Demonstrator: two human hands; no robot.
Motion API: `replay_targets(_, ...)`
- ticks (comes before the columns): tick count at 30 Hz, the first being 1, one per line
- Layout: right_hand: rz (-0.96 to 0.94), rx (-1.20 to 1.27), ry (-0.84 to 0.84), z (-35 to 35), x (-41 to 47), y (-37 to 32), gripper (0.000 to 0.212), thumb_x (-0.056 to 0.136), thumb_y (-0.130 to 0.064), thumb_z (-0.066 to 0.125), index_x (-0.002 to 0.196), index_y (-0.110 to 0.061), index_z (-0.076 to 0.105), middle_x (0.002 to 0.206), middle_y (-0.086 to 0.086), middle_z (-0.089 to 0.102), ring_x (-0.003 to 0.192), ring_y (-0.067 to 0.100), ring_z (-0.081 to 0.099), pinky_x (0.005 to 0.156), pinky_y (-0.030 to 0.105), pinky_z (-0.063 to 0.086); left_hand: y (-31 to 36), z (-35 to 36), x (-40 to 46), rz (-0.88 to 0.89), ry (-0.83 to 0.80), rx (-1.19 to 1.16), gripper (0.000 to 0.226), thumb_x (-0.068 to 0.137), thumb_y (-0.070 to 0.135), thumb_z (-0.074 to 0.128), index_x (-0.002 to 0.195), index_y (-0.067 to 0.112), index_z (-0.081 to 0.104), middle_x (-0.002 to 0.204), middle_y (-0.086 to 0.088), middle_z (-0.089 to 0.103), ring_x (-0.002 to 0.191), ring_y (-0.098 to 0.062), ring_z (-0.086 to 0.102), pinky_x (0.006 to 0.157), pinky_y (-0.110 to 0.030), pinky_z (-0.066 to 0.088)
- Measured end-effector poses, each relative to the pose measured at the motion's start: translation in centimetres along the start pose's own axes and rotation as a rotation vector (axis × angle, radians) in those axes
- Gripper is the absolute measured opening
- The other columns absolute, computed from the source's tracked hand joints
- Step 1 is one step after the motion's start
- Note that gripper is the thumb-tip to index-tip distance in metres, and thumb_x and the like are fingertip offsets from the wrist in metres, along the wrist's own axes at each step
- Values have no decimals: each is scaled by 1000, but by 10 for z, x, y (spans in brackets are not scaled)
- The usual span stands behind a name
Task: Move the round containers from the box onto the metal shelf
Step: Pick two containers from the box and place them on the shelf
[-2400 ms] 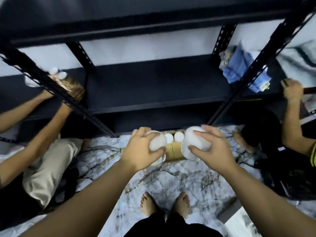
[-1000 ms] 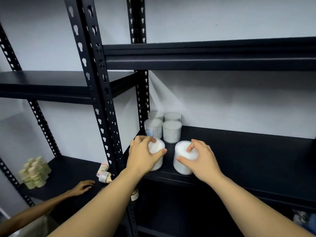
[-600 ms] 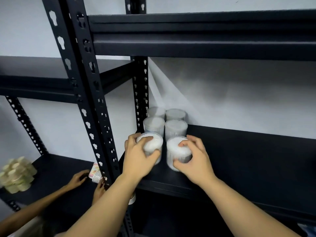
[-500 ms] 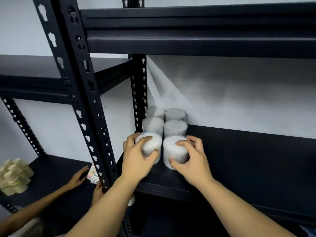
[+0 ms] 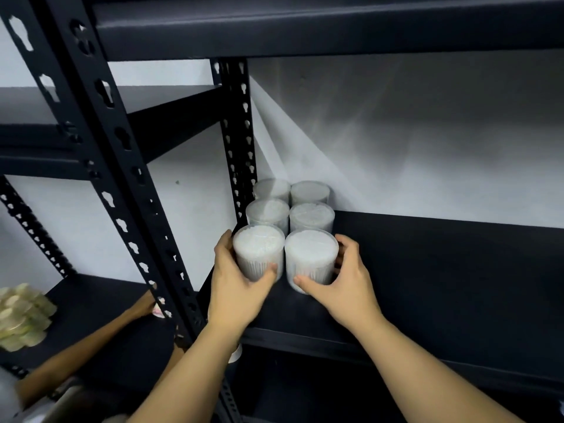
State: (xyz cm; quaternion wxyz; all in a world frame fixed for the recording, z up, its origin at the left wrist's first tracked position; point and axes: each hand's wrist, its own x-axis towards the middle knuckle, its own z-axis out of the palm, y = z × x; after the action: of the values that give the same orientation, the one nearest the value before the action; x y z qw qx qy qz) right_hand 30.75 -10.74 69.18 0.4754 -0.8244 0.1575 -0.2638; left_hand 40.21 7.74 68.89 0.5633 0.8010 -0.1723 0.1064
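Note:
Two clear round containers filled with white stand side by side near the front left of the black metal shelf (image 5: 442,270). My left hand (image 5: 236,288) wraps the left container (image 5: 258,250) from its left side and front. My right hand (image 5: 341,285) wraps the right container (image 5: 311,254) from its right side and front. Both containers rest on the shelf board. Behind them stand several more of the same containers (image 5: 290,206) in two rows, against the white wall. The box is out of view.
A black perforated upright post (image 5: 122,166) rises just left of my left hand, with another post (image 5: 239,141) at the shelf's back corner. Another person's hand (image 5: 143,306) reaches onto the lower left shelf, where a pale stacked bundle (image 5: 21,319) sits. The upper shelf (image 5: 320,22) hangs overhead.
I lifted two containers from the floor box up to the shelf and slid them back against the rows. My hands have shifted from the lids to the containers' sides.

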Motion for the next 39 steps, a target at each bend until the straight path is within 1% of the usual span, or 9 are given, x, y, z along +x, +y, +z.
replay_targets(6,66,-25,-49,-5,-1,-5,139,37,-64,94,152,-30,24,152,-7,39,133,14,48,108,42,48,12,-2,-2,-29,-64,98,125,61,50,90,157,30,12,161,2,32,146,-17,36,117,-37,37)
replay_targets(10,134,-20,-56,-18,-16,-8,141,42,-55,97,157,-24,21,149,-4,41,131,13,47,106,34,46,20,-5,-16,-62,-103,191,137,56,61,89,159,26,7,160,-3,30,148,-22,32,117,-44,36)
replay_targets(13,154,-13,-23,-35,-42,-4,131,51,-47,97,158,-24,23,146,-6,41,129,10,47,100,26,42,22,-7,-41,-61,-68,235,130,54,64,88,155,25,16,148,-4,41,140,-22,40,111,-49,43)
replay_targets(17,106,22,1,-61,-86,1,112,60,-36,95,153,-28,34,137,-9,44,124,6,49,100,20,40,27,-5,-96,-77,-18,249,115,71,45,86,159,22,14,149,-7,39,142,-23,38,115,-45,39)
replay_targets(21,-45,-10,-17,-95,-139,17,71,72,-33,88,136,-32,57,121,-20,51,115,-4,53,94,12,43,33,6,-156,44,19,314,88,78,32,81,151,19,32,145,-2,42,137,-21,41,111,-49,43)
replay_targets(24,-161,-115,-70,-122,-185,48,36,83,-30,78,117,-24,70,106,-18,60,104,1,61,90,20,51,38,22,-202,155,-101,370,58,79,27,79,131,20,54,131,2,51,124,-10,45,108,-41,44)
replay_targets(26,-111,-167,-110,-136,-218,78,26,86,-30,74,111,-24,71,99,-17,62,98,3,63,85,24,54,36,36,-237,132,-231,387,48,82,27,78,125,20,58,125,4,51,121,-11,48,105,-29,40)
replay_targets(35,259,-242,-190,-172,-332,201,20,80,-22,80,98,-21,71,91,-15,63,85,2,63,76,27,56,-27,91,-369,-81,-724,453,40,88,29,71,127,23,66,121,10,52,115,-10,58,94,-12,36)
replay_targets(39,413,-269,-217,-163,-366,255,23,77,-18,80,97,-21,69,91,-11,64,82,3,63,73,27,54,-75,116,-408,-195,-858,477,39,85,24,73,123,23,69,120,7,58,110,-13,62,90,-15,38)
